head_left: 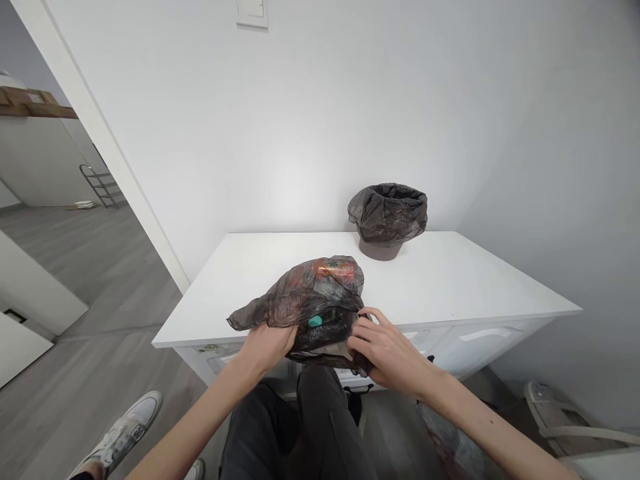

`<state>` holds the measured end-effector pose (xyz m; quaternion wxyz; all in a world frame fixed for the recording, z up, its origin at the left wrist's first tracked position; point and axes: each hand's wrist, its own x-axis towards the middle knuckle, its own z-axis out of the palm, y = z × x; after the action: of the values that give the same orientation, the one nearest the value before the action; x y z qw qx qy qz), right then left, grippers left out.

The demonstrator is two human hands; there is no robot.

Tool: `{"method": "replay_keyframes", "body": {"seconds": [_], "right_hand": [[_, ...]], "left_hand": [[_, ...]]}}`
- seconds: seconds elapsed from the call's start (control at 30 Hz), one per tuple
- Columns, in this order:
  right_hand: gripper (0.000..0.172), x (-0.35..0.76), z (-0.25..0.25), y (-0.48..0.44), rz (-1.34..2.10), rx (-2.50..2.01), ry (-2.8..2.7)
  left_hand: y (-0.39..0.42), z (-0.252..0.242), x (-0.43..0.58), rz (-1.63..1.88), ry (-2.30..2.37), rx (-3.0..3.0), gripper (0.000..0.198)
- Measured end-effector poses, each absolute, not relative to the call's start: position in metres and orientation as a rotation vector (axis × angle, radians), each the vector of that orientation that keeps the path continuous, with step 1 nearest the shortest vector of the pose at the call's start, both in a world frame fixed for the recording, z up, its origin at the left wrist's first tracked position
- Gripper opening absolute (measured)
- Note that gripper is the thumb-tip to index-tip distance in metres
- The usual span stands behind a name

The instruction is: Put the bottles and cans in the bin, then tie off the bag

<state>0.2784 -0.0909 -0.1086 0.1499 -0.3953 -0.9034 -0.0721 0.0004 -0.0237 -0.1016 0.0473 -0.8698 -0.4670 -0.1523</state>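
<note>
A dark, see-through garbage bag point(295, 297) lies at the front edge of the white cabinet top, its mouth towards me. Through its film shows a red-orange can or wrapper point(336, 269), and a teal cap point(315, 321) is visible in the opening. My left hand point(270, 345) is at the left side of the mouth, closed on the bag's edge, with the fingertips covered by film. My right hand point(377, 347) pinches the bunched rim on the right. Farther back stands a brown bin point(380, 251) lined with another dark bag point(390, 213).
The white cabinet point(480, 287) stands against a wall with a light switch point(253, 12). A doorway opens on the left. A white chair point(565, 420) is at the lower right, near a clear plastic bag point(450, 440) on the floor. Another person's shoe point(125, 427) shows lower left.
</note>
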Motion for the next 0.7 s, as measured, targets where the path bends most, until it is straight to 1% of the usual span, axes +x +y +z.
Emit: {"method": "replay_keyframes", "body": {"seconds": [0.13,0.17,0.27,0.3,0.37,0.43,0.5,0.53,0.57,0.6,0.67,0.7], "right_hand": [[0.037,0.279,-0.123,-0.096,-0.012,-1.158,-2.677],[0.037,0.279,-0.124,-0.098,0.044,-1.161,-2.706],[0.028,0.277,-0.116,-0.107,0.211,-1.176,-2.748],[0.029,0.277,-0.111,-0.11,0.258,-1.188,-2.732],[0.042,0.276,-0.1,-0.117,0.338,-1.221,-2.663],[0.053,0.276,-0.091,-0.12,0.41,-1.247,-2.583],[0.053,0.274,-0.088,-0.118,0.454,-1.254,-2.524],[0.051,0.272,-0.089,-0.115,0.446,-1.26,-2.503],[0.05,0.269,-0.091,-0.111,0.414,-1.279,-2.486],[0.05,0.265,-0.094,-0.106,0.355,-1.315,-2.475],[0.05,0.258,-0.099,-0.093,0.195,-1.401,-2.501],[0.051,0.254,-0.1,-0.086,0.11,-1.435,-2.543]], "left_hand": [[-0.033,-0.087,0.046,-0.343,-1.54,-2.578,0.039],[-0.033,-0.088,0.056,-0.309,-1.58,-2.557,0.04],[-0.028,-0.102,0.068,-0.257,-1.619,-2.541,0.04],[-0.027,-0.11,0.065,-0.272,-1.58,-2.557,0.039],[-0.025,-0.128,0.053,-0.311,-1.441,-2.617,0.039],[-0.026,-0.141,0.035,-0.298,-1.287,-2.666,0.051],[-0.028,-0.143,0.019,-0.246,-1.2,-2.659,0.065],[-0.029,-0.138,0.013,-0.231,-1.198,-2.631,0.066],[-0.03,-0.131,0.01,-0.235,-1.201,-2.6,0.062],[-0.031,-0.122,0.007,-0.264,-1.222,-2.566,0.055],[-0.032,-0.1,0.005,-0.365,-1.316,-2.493,0.034],[-0.032,-0.09,0.002,-0.42,-1.377,-2.446,0.026]]}}
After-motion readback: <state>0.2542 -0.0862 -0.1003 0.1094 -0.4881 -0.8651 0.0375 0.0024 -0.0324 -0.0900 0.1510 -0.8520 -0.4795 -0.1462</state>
